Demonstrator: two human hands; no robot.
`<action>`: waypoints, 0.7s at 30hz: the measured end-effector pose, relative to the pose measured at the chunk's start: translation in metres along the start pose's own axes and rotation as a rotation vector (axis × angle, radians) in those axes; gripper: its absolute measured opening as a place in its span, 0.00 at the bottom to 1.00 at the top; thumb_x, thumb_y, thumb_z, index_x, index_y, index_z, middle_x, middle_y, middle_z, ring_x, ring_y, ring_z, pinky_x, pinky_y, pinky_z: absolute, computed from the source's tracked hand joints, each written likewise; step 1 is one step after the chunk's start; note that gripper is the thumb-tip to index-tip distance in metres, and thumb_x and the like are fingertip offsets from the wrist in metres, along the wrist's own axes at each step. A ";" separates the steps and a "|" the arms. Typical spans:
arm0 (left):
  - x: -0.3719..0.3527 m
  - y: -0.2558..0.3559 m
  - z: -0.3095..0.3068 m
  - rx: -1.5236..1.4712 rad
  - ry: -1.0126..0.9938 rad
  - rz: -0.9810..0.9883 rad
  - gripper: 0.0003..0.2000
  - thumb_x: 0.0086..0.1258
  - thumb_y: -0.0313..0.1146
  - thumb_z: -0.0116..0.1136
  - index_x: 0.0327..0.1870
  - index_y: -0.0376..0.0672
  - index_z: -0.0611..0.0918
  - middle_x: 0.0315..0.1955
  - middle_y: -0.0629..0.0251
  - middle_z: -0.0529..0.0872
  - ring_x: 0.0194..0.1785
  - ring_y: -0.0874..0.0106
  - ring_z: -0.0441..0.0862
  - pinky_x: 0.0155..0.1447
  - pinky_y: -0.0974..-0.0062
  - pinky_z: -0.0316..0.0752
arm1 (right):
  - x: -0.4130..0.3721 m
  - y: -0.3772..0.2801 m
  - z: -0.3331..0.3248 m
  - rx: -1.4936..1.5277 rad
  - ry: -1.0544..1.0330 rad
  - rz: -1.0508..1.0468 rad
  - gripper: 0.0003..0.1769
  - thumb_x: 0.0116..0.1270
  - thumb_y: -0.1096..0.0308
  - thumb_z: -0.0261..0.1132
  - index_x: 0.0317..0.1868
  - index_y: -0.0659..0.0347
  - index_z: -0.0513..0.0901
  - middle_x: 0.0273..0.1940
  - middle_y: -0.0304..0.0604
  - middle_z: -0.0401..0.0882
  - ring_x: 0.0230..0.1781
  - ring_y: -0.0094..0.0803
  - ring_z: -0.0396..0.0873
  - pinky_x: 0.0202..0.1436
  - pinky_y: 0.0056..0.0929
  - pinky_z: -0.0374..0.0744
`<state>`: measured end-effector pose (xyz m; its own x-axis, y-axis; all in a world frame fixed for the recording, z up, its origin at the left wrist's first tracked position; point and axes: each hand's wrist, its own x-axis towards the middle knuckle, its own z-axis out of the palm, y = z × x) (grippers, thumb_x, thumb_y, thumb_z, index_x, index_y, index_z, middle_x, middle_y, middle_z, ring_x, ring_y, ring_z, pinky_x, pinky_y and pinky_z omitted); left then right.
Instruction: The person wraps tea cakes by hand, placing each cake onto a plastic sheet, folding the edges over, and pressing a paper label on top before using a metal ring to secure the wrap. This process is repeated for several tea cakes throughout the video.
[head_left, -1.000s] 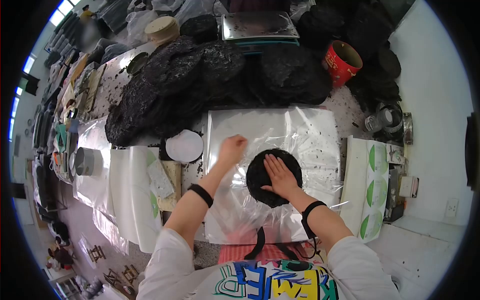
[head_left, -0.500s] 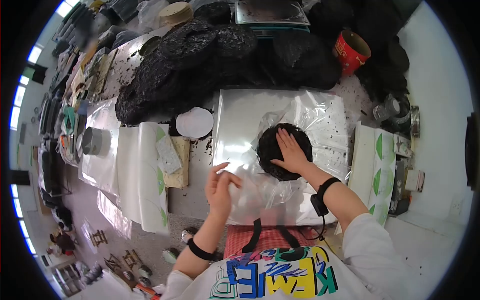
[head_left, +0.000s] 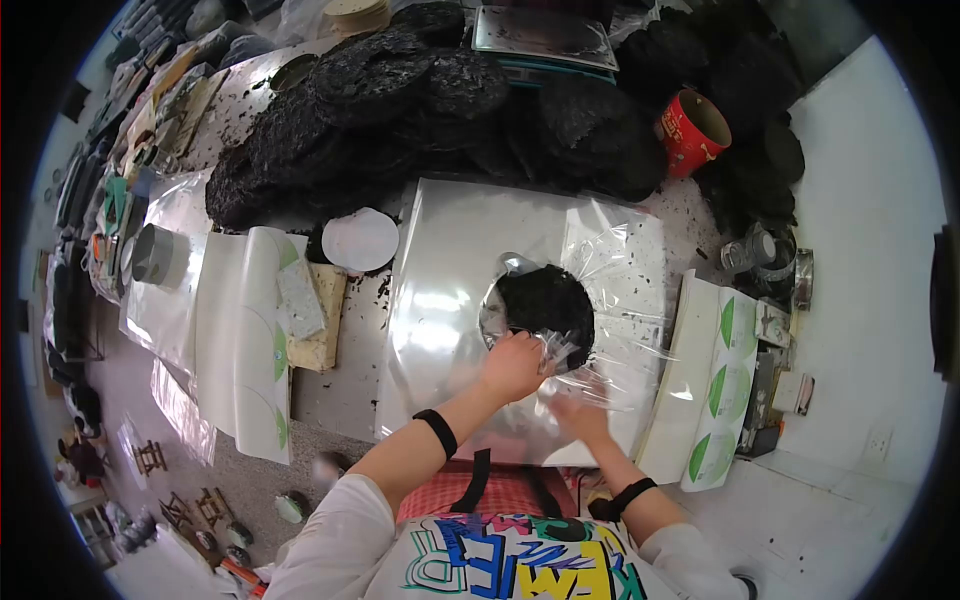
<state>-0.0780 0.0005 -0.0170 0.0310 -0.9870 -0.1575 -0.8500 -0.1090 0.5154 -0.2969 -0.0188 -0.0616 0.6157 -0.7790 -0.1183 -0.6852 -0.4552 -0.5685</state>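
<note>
A round black cake of dark, leafy-looking material (head_left: 550, 308) lies on clear plastic film (head_left: 610, 290) over a shiny metal sheet (head_left: 425, 270). My left hand (head_left: 516, 366) is at the cake's lower left edge, its fingers closed on crumpled clear film. Just below the cake, to the right of my left hand, my right hand (head_left: 580, 415) is blurred by motion over the film. Its fingers are smeared, so whether it holds anything does not show.
Stacked black cakes (head_left: 370, 90) line the back beside a red bucket (head_left: 693, 132). On the left are a white disc (head_left: 360, 240), a metal ring (head_left: 158, 254) and a pale block (head_left: 322, 320). Green-printed sheets (head_left: 725, 380) lie on the right.
My right hand has left the top of the cake and moved down toward me. My left hand has moved right to the cake's edge and closed on the film. The view has shifted slightly.
</note>
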 end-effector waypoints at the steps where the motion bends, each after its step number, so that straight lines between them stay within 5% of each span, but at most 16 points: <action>1: 0.006 0.000 0.003 -0.003 -0.003 -0.005 0.14 0.61 0.46 0.61 0.34 0.44 0.83 0.41 0.57 0.85 0.50 0.60 0.80 0.54 0.60 0.73 | 0.015 0.005 -0.011 -0.003 0.349 -0.060 0.36 0.53 0.52 0.71 0.59 0.63 0.74 0.58 0.61 0.73 0.60 0.54 0.70 0.62 0.46 0.71; 3: 0.016 -0.002 0.007 -0.049 -0.159 -0.120 0.15 0.60 0.47 0.60 0.30 0.43 0.83 0.33 0.54 0.86 0.43 0.57 0.83 0.47 0.59 0.76 | 0.060 -0.049 -0.051 0.194 0.409 -0.148 0.33 0.49 0.63 0.72 0.57 0.62 0.75 0.57 0.60 0.71 0.61 0.56 0.67 0.64 0.46 0.69; 6: 0.017 -0.013 0.020 -0.167 -0.037 -0.078 0.13 0.58 0.44 0.60 0.29 0.42 0.83 0.31 0.53 0.86 0.39 0.55 0.84 0.42 0.56 0.77 | 0.097 -0.058 -0.022 0.196 0.227 -0.507 0.19 0.49 0.77 0.63 0.45 0.63 0.79 0.46 0.50 0.76 0.50 0.52 0.74 0.55 0.43 0.74; 10: -0.005 -0.017 -0.010 -0.119 -0.096 0.022 0.09 0.55 0.38 0.65 0.30 0.42 0.83 0.34 0.55 0.86 0.43 0.56 0.83 0.47 0.59 0.77 | 0.117 -0.060 -0.008 -0.014 0.125 -0.317 0.09 0.55 0.75 0.58 0.38 0.63 0.78 0.39 0.48 0.77 0.43 0.48 0.76 0.45 0.44 0.75; 12: -0.038 -0.033 -0.039 -0.171 0.537 0.321 0.13 0.48 0.28 0.69 0.37 0.39 0.83 0.36 0.60 0.85 0.47 0.53 0.81 0.53 0.59 0.74 | 0.121 -0.058 -0.003 -0.120 0.116 -0.332 0.10 0.55 0.74 0.59 0.39 0.63 0.78 0.38 0.48 0.77 0.44 0.47 0.76 0.46 0.44 0.75; 15: -0.021 -0.043 -0.050 -0.280 0.841 -0.127 0.41 0.44 0.34 0.77 0.62 0.35 0.68 0.56 0.51 0.75 0.58 0.54 0.73 0.63 0.57 0.67 | 0.130 -0.066 0.003 -0.270 -0.046 -0.291 0.11 0.53 0.72 0.62 0.39 0.63 0.78 0.38 0.48 0.78 0.45 0.46 0.77 0.49 0.43 0.75; 17: 0.017 -0.037 -0.038 -0.355 0.679 0.023 0.53 0.44 0.37 0.78 0.71 0.35 0.56 0.59 0.49 0.72 0.61 0.53 0.70 0.65 0.58 0.65 | 0.139 -0.069 -0.005 -0.330 -0.160 -0.223 0.12 0.51 0.73 0.63 0.39 0.62 0.78 0.39 0.49 0.78 0.45 0.46 0.78 0.52 0.42 0.76; 20: 0.041 -0.037 -0.006 -0.509 0.703 -0.092 0.46 0.48 0.30 0.73 0.70 0.32 0.60 0.45 0.56 0.76 0.50 0.58 0.73 0.56 0.62 0.69 | 0.126 -0.073 -0.040 -0.258 -0.326 -0.446 0.11 0.54 0.71 0.63 0.39 0.63 0.79 0.39 0.52 0.79 0.43 0.44 0.79 0.54 0.42 0.76; 21: 0.043 -0.040 0.001 -0.553 0.655 -0.203 0.43 0.49 0.28 0.71 0.69 0.32 0.63 0.40 0.59 0.76 0.45 0.60 0.74 0.53 0.63 0.70 | 0.105 -0.092 -0.070 0.015 -0.091 -0.407 0.10 0.54 0.72 0.63 0.38 0.65 0.80 0.40 0.52 0.79 0.42 0.45 0.79 0.54 0.41 0.76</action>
<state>-0.0435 -0.0380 -0.0449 0.5935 -0.7932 0.1363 -0.4238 -0.1640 0.8908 -0.1967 -0.0893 0.0352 0.8675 -0.4951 0.0476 -0.3733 -0.7114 -0.5955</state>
